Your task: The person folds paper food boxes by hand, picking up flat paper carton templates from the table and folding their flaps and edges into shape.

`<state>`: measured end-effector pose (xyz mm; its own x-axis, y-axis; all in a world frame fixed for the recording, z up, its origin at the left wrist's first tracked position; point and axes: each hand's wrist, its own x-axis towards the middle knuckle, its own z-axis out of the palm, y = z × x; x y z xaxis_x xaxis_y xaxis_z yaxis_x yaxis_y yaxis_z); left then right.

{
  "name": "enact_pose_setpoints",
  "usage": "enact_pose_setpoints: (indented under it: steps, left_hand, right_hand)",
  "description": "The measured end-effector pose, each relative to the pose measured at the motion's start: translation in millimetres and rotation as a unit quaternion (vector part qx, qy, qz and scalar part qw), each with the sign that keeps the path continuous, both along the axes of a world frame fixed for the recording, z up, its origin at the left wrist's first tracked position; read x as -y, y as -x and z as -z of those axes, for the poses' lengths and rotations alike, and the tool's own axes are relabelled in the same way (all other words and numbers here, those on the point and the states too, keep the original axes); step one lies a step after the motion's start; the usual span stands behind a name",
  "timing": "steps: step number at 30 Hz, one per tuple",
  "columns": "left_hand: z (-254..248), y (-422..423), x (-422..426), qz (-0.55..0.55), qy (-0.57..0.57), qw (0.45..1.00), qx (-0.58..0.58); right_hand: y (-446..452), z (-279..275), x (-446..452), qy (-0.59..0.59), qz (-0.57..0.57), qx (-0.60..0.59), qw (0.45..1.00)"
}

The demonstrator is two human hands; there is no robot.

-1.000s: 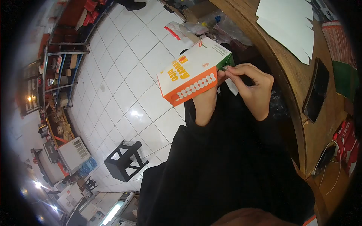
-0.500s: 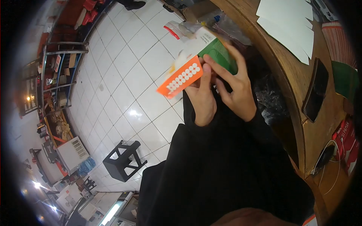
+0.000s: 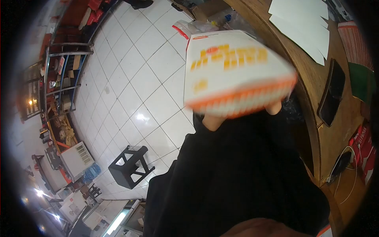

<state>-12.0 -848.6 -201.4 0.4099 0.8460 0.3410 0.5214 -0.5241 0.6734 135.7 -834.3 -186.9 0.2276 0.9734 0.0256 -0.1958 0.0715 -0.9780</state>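
A white and orange printed box (image 3: 233, 67), blurred by motion, is held up over my lap, its broad printed face toward the camera. My left hand (image 3: 213, 121) is under the box's lower edge, with only its heel and wrist showing and the fingers hidden. At the lower right of the box, a small part of my right hand (image 3: 274, 107) shows; its fingers are mostly covered by the box.
To the right is a curved wooden table (image 3: 294, 51) with white paper sheets (image 3: 302, 27) and a dark phone (image 3: 331, 93). Plastic bags (image 3: 233, 19) lie beside it. A black stool (image 3: 130, 166) stands on the tiled floor. Someone's dark shoe (image 3: 140, 4) shows at the top.
The box has turned so its broad printed face shows, and it has swung right and closer to the camera. Both hands, visible before, are now mostly behind it.
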Motion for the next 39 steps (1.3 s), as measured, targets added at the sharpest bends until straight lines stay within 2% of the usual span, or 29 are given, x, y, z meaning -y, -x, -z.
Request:
enact_pose_setpoints:
  steps: [2, 6, 7, 9, 12, 14, 15, 17, 19, 21, 25, 29, 32, 34, 38, 39]
  left_hand:
    - [6, -1, 4, -0.055, -0.009, 0.998, 0.026]
    - [11, -2, 3, -0.189, 0.015, 0.976, 0.109]
    - [12, -3, 2, -0.217, 0.026, 0.967, 0.133]
    - [14, -7, -2, -0.25, 0.053, 0.952, 0.17]
    - [16, -13, -6, -0.255, 0.116, 0.934, 0.22]
    - [12, -15, -6, -0.229, 0.22, 0.907, 0.278]
    - [6, -16, -7, -0.23, 0.22, 0.906, 0.278]
    - [-8, -17, -10, -0.178, 0.336, 0.813, 0.44]
    - [-6, -20, -10, -0.176, 0.337, 0.81, 0.446]
    - [-7, -24, -9, -0.15, 0.38, 0.771, 0.489]
    - [-5, -27, -8, -0.147, 0.381, 0.741, 0.533]
    - [-3, -26, -6, -0.13, 0.374, 0.734, 0.552]
    - [-4, -25, -6, -0.16, 0.352, 0.729, 0.566]
    - [-5, -18, -7, -0.1, 0.325, 0.774, 0.534]
    - [-9, -19, -7, -0.111, 0.29, 0.776, 0.549]
    - [-9, -18, -6, -0.113, 0.305, 0.748, 0.578]
  right_hand:
    - [-1, -13, -4, 0.067, -0.019, -0.017, 0.997]
    - [-1, -24, -6, -0.008, 0.029, 0.233, 0.972]
    - [0, -27, -5, -0.008, 0.029, 0.232, 0.972]
    - [2, -30, -2, -0.012, 0.012, 0.33, 0.944]
    - [6, -29, -1, -0.031, 0.02, 0.308, 0.951]
    - [6, -29, -1, -0.053, 0.022, 0.308, 0.95]
    - [5, -32, -1, -0.068, 0.007, 0.316, 0.946]
    - [4, -34, 0, -0.082, -0.009, 0.324, 0.943]
    - [4, -35, -1, -0.07, -0.027, 0.329, 0.941]
    - [7, -32, -2, -0.066, -0.008, 0.312, 0.948]
    - [14, -27, -2, -0.101, 0.038, 0.297, 0.949]
    - [17, -27, -2, -0.114, 0.057, 0.299, 0.946]
    - [16, -26, -4, -0.103, 0.03, 0.264, 0.958]
    - [12, -23, -6, -0.09, -0.01, 0.256, 0.962]
    - [15, -22, 0, -0.079, -0.054, 0.215, 0.972]
    - [16, -18, 3, -0.13, -0.054, 0.27, 0.953]
